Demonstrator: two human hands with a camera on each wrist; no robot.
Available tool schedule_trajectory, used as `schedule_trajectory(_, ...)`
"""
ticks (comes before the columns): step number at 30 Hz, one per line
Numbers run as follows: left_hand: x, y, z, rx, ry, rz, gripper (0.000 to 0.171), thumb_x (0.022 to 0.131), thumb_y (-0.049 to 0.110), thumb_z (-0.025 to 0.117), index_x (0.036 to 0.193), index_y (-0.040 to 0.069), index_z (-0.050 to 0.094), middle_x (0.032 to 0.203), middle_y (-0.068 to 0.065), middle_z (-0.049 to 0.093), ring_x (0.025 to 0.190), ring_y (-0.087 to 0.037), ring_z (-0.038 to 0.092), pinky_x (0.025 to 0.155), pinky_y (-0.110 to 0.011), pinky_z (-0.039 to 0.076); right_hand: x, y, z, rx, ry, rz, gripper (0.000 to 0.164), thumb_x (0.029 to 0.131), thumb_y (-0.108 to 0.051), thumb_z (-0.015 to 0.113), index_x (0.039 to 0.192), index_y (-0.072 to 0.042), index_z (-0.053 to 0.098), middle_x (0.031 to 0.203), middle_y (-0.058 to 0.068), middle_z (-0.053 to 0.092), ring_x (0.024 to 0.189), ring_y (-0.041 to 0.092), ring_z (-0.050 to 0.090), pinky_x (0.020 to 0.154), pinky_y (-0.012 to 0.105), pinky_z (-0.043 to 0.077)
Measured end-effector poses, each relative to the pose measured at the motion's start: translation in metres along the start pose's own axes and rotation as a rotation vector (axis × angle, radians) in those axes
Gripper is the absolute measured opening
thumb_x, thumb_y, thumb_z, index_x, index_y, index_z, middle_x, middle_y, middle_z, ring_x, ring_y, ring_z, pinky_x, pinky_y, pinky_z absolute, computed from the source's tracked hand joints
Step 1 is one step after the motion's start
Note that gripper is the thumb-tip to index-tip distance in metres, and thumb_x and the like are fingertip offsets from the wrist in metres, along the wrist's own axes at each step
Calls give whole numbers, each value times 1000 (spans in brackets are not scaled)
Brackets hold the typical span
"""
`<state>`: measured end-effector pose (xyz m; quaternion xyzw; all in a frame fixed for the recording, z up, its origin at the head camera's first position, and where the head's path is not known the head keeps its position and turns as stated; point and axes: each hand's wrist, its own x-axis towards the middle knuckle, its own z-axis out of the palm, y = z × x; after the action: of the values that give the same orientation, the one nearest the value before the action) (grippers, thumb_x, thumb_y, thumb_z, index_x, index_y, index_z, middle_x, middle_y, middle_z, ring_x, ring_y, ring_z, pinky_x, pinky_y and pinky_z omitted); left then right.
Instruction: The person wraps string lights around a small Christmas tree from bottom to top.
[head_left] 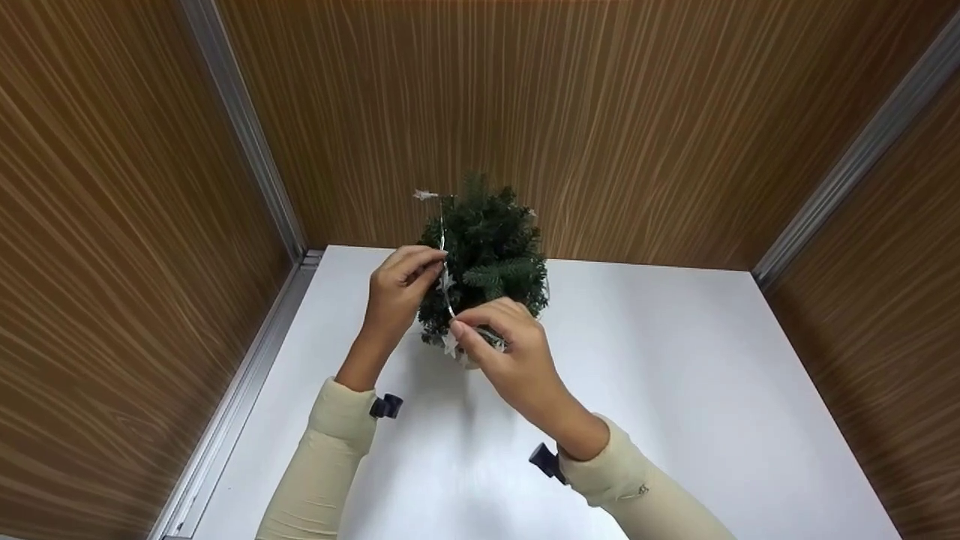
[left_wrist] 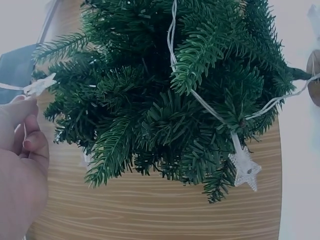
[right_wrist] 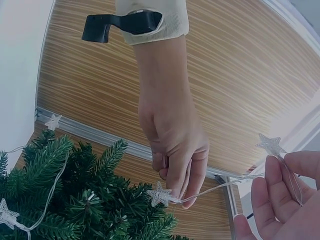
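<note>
A small green artificial Christmas tree (head_left: 491, 232) stands on the white table. A clear string of star lights (head_left: 442, 225) runs down its left side. With thumb and fingertips, my left hand (head_left: 397, 289) pinches the wire at the tree's left; a star (right_wrist: 159, 194) sits right at those fingertips in the right wrist view. My right hand (head_left: 521, 364) pinches the wire lower down at the tree's front, beside another star (right_wrist: 270, 143). Between the hands the wire is stretched fairly straight. One more star (left_wrist: 245, 169) hangs from a branch in the left wrist view.
Wood-grain panels (head_left: 487, 112) close in the back and both sides, with metal rails (head_left: 255, 150) at the corners. The white table (head_left: 660, 375) extends in front and to the right. Black wrist mounts (head_left: 386, 406) are fixed at both cuffs.
</note>
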<state>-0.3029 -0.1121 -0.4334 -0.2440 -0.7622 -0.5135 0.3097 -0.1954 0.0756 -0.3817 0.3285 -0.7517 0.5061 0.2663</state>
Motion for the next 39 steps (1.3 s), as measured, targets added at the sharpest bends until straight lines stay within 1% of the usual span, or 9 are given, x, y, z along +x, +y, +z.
schedule_trajectory(2,1,-1,0,31,7,25,17,97,11,68,111,10,77,108,-3,70,86,-12,59,75,-21,48,1,-1,2,0,1,0,5,93,-12,74,95,-9,76,90,1,74,90,15,63,88,33,47)
schedule_trajectory(4,2,-3,-1,48,16,33,17,97,11,67,111,10,77,108,-3,69,87,-11,60,76,-20,50,1,-3,3,-3,0,3,4,92,-11,74,94,-8,76,90,-1,75,90,15,63,89,33,46)
schedule_trajectory(12,4,-7,-6,47,88,15,15,96,11,69,107,7,78,106,-4,71,93,-12,67,80,-18,53,0,-3,6,4,-2,2,4,92,-11,74,95,-8,76,90,-1,75,91,16,64,90,34,46)
schedule_trajectory(15,7,-9,-11,64,118,18,14,96,10,69,106,6,78,104,-5,72,92,-12,67,79,-17,53,-1,-1,7,1,-8,4,5,93,-12,73,95,-8,76,90,0,75,92,16,64,91,34,46)
schedule_trajectory(21,19,-14,-20,87,159,24,16,97,9,68,107,2,77,105,-8,73,94,-16,69,80,-16,53,-3,5,10,-61,-32,33,5,94,-15,73,96,-12,76,88,-7,74,94,14,63,92,34,46)
schedule_trajectory(25,27,-19,-26,120,161,-4,19,98,12,66,110,2,76,107,-9,72,97,-16,70,82,-17,54,-4,10,14,-106,-49,88,8,95,-20,72,95,-14,76,84,-8,72,92,12,62,89,34,46)
schedule_trajectory(28,28,-25,-28,141,162,-36,19,99,13,66,110,2,77,107,-10,72,96,-17,70,81,-17,54,-5,14,18,-140,-58,139,9,94,-23,73,94,-15,77,86,-7,72,91,11,62,86,34,49)
schedule_trajectory(34,21,-36,-31,139,158,-98,18,97,9,67,110,1,76,107,-10,72,96,-18,71,82,-19,55,-6,18,23,-167,-68,173,8,94,-22,74,94,-15,77,90,-5,73,90,13,63,82,35,52)
schedule_trajectory(39,16,-45,-29,155,136,-96,16,96,5,67,108,0,76,105,-11,72,95,-19,71,82,-20,55,-6,19,25,-169,-78,175,7,94,-22,73,94,-15,77,91,-5,73,90,11,64,79,33,54)
